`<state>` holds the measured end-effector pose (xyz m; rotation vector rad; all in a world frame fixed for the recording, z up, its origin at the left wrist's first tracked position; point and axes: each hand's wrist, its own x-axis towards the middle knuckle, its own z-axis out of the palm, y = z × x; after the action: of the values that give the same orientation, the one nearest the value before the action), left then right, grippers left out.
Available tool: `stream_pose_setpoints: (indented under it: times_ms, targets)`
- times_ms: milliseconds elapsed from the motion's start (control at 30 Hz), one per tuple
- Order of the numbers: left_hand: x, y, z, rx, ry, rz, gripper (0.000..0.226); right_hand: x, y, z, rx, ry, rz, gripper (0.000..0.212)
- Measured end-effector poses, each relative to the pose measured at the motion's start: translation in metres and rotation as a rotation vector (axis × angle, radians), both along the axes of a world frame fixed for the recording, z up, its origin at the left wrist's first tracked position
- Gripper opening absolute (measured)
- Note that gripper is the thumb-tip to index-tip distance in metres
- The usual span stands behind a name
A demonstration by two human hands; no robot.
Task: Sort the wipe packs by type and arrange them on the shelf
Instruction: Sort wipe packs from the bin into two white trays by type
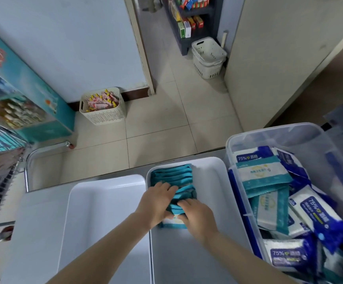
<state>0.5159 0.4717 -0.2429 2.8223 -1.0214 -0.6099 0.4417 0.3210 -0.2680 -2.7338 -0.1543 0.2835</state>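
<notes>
A row of teal wipe packs (172, 175) stands on edge along the left side of the right white tray (211, 171). My left hand (158, 198) lies on top of the row's near part, fingers spread over the packs. My right hand (197, 216) grips the nearest teal packs from the near end. Next to it on the left is a second white tray (105, 201) with nothing in it. To the right, a clear plastic bin (269, 136) holds mixed teal packs (263, 173) and blue 75% alcohol wipe packs (320, 214).
Both trays and the bin rest on a grey shelf top (35, 222). A wire cart (0, 181) stands at the left. On the tiled floor are a cream basket of small packets (102, 107) and a stack of empty baskets (208, 56).
</notes>
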Motion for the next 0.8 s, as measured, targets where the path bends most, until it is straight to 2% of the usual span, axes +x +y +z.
stream_pose_setpoints:
  times_ms: [67, 133, 200, 367, 500, 600, 700, 800]
  targets:
    - [-0.004, -0.002, -0.002, 0.045, -0.056, -0.010, 0.074, -0.007, -0.005, -0.001, 0.038, 0.012, -0.057, 0.041]
    - [-0.008, -0.006, -0.003, 0.041, -0.060, -0.003, 0.070, -0.013, -0.014, 0.003, 0.050, 0.131, -0.130, 0.039]
    - [-0.012, -0.007, -0.002, 0.026, -0.072, 0.036, 0.068, -0.015, -0.020, 0.002, 0.077, 0.168, -0.189, 0.034]
    - [-0.019, -0.007, 0.000, 0.002, -0.161, 0.073, 0.076, -0.002, -0.006, 0.001, 0.171, 0.118, -0.260, 0.016]
    - [-0.031, -0.007, -0.008, -0.016, -0.256, 0.095, 0.093, -0.005, -0.011, 0.011, 0.190, 0.098, -0.260, 0.023]
    - [-0.039, -0.013, -0.008, 0.002, -0.285, 0.117, 0.095, -0.015, -0.022, 0.035, 0.277, -0.009, -0.277, 0.032]
    - [-0.048, -0.022, -0.006, -0.001, -0.283, 0.162, 0.097, -0.030, -0.043, 0.071, 0.269, -0.192, -0.249, 0.028]
    - [-0.056, -0.035, -0.001, -0.013, -0.250, 0.244, 0.094, -0.038, -0.083, 0.102, 0.333, -0.264, -0.407, 0.020]
